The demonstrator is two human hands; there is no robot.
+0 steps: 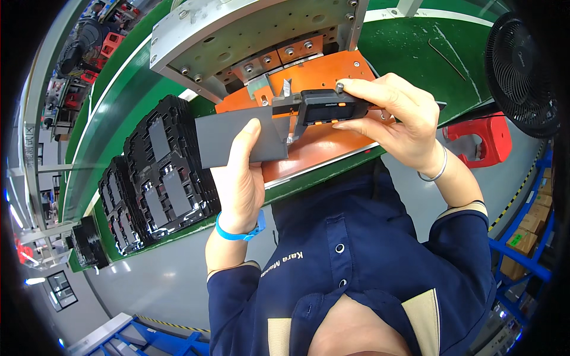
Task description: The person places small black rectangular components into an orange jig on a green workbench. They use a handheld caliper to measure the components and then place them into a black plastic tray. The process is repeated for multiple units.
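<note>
My left hand (240, 178) holds a flat dark grey rectangular plate (228, 137), its thumb lying on the upper face and the other fingers hidden beneath. In my right hand (399, 115) is a black digital caliper (332, 108), pinched between thumb and forefinger at the display housing. The caliper's jaws are at the right end of the plate; whether they touch its edges I cannot tell. Below both hands lies the orange base (320, 148) of a metal fixture (255, 35), whose grey bolted upper plate rises just beyond.
Stacks of black trays (169, 160) holding grey plates stand left on the green bench (409, 47). A thin metal rod (448, 59) lies at the far right, near a black fan (518, 74). A red stool (490, 142) and a blue rack with cardboard boxes (525, 228) are at the right.
</note>
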